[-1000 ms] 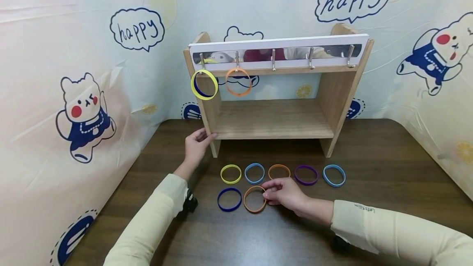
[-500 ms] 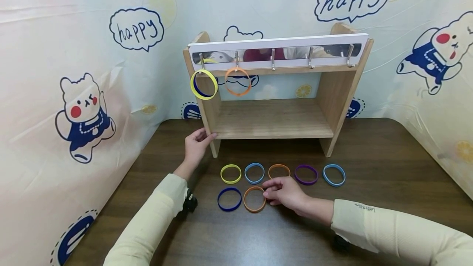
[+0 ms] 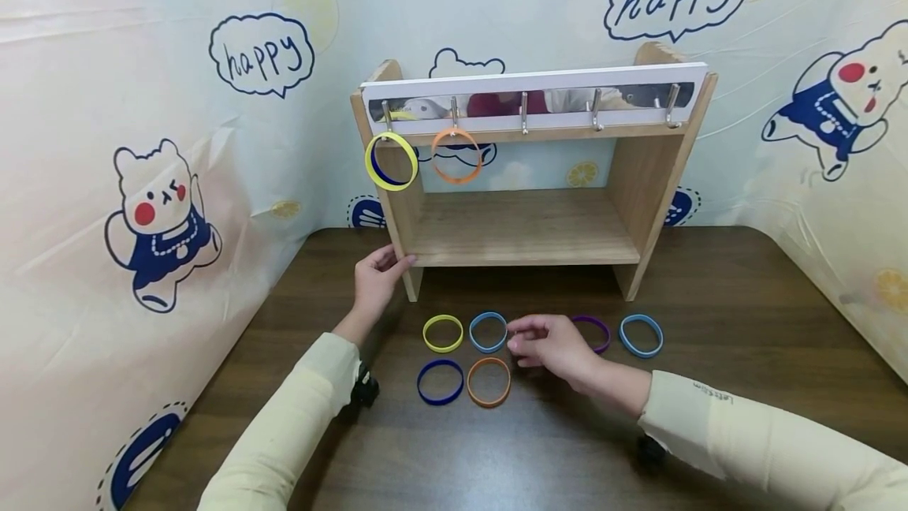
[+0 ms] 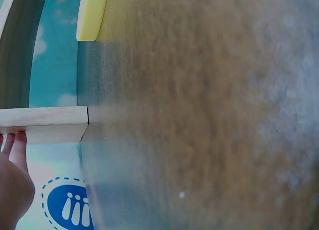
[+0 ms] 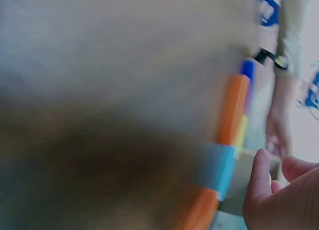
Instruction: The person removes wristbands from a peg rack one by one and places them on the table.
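In the head view my left hand [image 3: 376, 278] holds the lower left side panel of a small wooden shelf [image 3: 525, 239], thumb at its front edge. The left wrist view shows fingers [image 4: 19, 149] against the panel's outer face. My right hand [image 3: 553, 349] is over the back row of silicone wristbands, fingertips right beside a light-blue wristband [image 3: 488, 351], nothing between finger and thumb. It hides an orange band in the head view; part of the purple wristband [image 3: 608, 337] shows behind it. In front lie an orange wristband [image 3: 489, 404] and a navy wristband [image 3: 440, 403].
A yellow wristband [image 3: 443, 350] and another light-blue wristband [image 3: 641, 356] end the back row. Metal hooks [image 3: 525, 113] line the shelf's white rail [image 3: 461, 87]. Yellow and navy bands hang on the leftmost hook, an orange band [image 3: 457, 180] on the second. Printed cloth surrounds the table.
My right hand has left the front orange band and moved back, now covering the back-row orange band. The front orange band stays on the table. My left hand keeps its place.
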`<state>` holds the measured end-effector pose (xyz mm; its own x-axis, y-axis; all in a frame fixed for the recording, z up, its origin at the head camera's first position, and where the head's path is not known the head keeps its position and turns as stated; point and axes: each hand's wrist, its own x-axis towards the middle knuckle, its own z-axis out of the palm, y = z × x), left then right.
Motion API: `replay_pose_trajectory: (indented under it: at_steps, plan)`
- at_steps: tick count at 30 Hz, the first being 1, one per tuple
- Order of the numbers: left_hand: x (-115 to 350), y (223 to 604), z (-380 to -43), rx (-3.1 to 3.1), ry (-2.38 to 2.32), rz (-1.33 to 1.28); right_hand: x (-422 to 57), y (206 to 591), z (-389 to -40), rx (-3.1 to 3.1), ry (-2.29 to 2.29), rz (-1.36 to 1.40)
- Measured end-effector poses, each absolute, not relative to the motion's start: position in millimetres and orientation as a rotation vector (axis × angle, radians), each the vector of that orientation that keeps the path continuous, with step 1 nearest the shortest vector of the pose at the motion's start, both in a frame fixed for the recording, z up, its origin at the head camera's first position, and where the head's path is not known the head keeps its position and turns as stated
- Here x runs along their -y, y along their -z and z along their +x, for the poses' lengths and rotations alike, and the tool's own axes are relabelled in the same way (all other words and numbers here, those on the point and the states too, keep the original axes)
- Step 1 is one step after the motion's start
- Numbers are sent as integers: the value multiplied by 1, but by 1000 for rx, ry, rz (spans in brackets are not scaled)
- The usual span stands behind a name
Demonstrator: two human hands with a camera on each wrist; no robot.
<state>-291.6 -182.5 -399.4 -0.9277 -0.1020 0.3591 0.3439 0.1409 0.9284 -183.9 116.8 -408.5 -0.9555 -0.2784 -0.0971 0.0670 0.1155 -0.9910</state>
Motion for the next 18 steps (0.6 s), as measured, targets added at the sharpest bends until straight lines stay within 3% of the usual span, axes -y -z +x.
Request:
replay_pose_trajectory:
  at_steps: [18]
  plan:
    - [184,400,-293,2073,1853,-240,-112,342,-212,-2009,2133,-267]
